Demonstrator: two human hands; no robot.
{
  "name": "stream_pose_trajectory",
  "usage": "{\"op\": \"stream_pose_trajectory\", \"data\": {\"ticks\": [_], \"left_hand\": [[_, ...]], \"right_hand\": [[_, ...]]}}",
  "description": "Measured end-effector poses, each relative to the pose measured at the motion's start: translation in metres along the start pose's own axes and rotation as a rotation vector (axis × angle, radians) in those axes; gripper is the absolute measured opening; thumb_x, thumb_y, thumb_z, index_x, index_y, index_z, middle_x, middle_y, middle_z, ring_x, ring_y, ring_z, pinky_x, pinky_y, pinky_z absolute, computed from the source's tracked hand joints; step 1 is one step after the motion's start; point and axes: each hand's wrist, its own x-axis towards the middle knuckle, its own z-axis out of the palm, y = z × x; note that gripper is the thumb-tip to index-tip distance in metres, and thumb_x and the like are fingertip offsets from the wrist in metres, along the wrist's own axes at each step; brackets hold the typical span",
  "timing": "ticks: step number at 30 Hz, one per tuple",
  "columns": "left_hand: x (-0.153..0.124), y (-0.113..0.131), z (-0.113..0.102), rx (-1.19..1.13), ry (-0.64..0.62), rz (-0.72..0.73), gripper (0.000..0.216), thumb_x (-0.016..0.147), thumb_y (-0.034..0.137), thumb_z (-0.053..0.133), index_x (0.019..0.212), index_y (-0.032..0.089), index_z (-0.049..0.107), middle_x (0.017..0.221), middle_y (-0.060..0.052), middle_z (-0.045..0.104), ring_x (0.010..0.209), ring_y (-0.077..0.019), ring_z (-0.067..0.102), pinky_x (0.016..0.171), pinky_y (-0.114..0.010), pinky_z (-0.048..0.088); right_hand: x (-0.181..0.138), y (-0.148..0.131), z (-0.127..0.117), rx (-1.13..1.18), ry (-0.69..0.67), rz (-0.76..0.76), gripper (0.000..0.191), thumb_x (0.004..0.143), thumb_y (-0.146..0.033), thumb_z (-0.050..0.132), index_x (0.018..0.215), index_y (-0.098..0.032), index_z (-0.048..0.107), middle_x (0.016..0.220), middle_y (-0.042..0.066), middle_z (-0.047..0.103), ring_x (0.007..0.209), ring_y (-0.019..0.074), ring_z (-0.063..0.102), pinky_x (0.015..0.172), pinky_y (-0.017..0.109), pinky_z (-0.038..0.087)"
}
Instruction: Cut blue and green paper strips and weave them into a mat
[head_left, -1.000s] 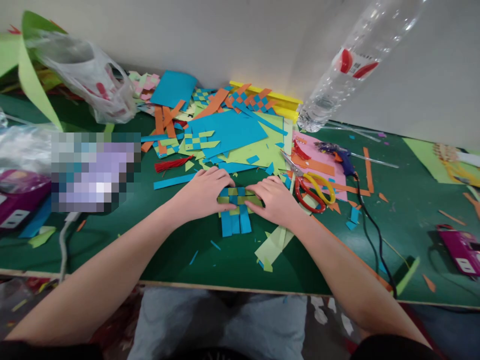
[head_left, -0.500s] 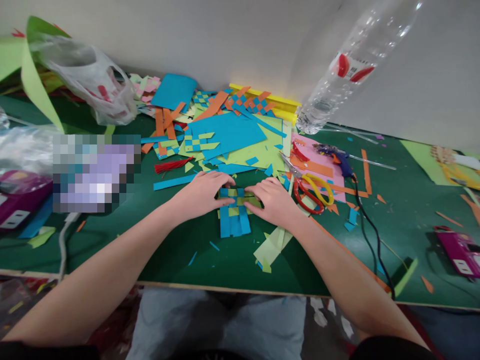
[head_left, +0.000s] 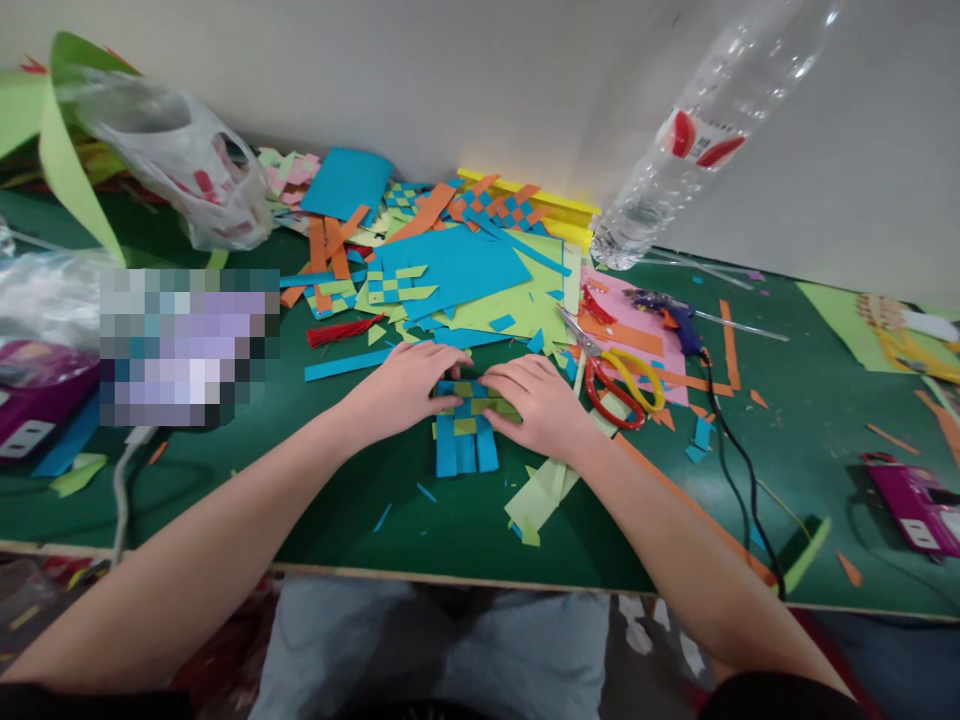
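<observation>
A small woven paper piece (head_left: pixel 465 428) of blue and yellow-green strips lies flat on the green table in front of me. Its loose blue ends point towards me. My left hand (head_left: pixel 409 388) holds its left and far edges, with the thumb on the weave and the fingers bent over the far side. At the right side, my right hand (head_left: pixel 536 405) grips the green strip ends, fingers curled over the top and thumb against the paper. Some fingertips are hidden. Scissors (head_left: pixel 619 385) with red and yellow handles lie beyond my right hand.
Blue and green paper sheets (head_left: pixel 457 265) lie behind the hands among woven scraps. A red tassel (head_left: pixel 341 331) lies left of them. A glue gun (head_left: pixel 667 315) with a black cord and a tilted plastic bottle (head_left: pixel 652 200) are to the right. A plastic bag (head_left: pixel 187 170) stands back left.
My right hand has shifted slightly left over the weave, and its fingers lie closer to the middle. The left hand stays nearly in place. The whole view has drifted a little.
</observation>
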Motion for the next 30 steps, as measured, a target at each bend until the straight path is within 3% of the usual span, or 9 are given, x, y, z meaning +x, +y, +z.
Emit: {"op": "stream_pose_trajectory", "data": {"ticks": [5, 12, 30], "left_hand": [[0.0007, -0.0001, -0.0012, 0.005, 0.005, 0.02, 0.029, 0.086, 0.035, 0.067, 0.112, 0.021, 0.06, 0.11, -0.007, 0.066, 0.101, -0.0244, 0.06, 0.09, -0.039, 0.04], [0.001, -0.0004, -0.002, -0.041, 0.027, 0.073, 0.026, 0.086, 0.031, 0.068, 0.109, 0.022, 0.062, 0.106, -0.005, 0.065, 0.096, -0.0217, 0.062, 0.09, -0.039, 0.038], [0.0014, -0.0019, -0.0023, 0.012, 0.043, 0.102, 0.017, 0.091, 0.031, 0.061, 0.104, 0.021, 0.065, 0.104, -0.004, 0.068, 0.101, -0.0226, 0.062, 0.09, -0.039, 0.034]], "right_hand": [[0.0004, -0.0002, 0.0021, 0.006, 0.044, 0.103, 0.027, 0.096, -0.03, 0.048, 0.112, -0.013, 0.062, 0.108, 0.013, 0.071, 0.1, 0.0268, 0.061, 0.091, 0.044, 0.041], [0.0019, 0.0024, 0.003, 0.289, 0.108, 0.357, 0.011, 0.09, -0.023, 0.061, 0.1, -0.018, 0.064, 0.089, 0.005, 0.071, 0.085, 0.02, 0.063, 0.083, 0.037, 0.045], [0.0049, 0.0016, 0.0035, 0.389, 0.102, 0.42, 0.001, 0.085, -0.022, 0.068, 0.084, -0.021, 0.069, 0.077, 0.0, 0.072, 0.075, 0.0173, 0.065, 0.081, 0.036, 0.046]]}}
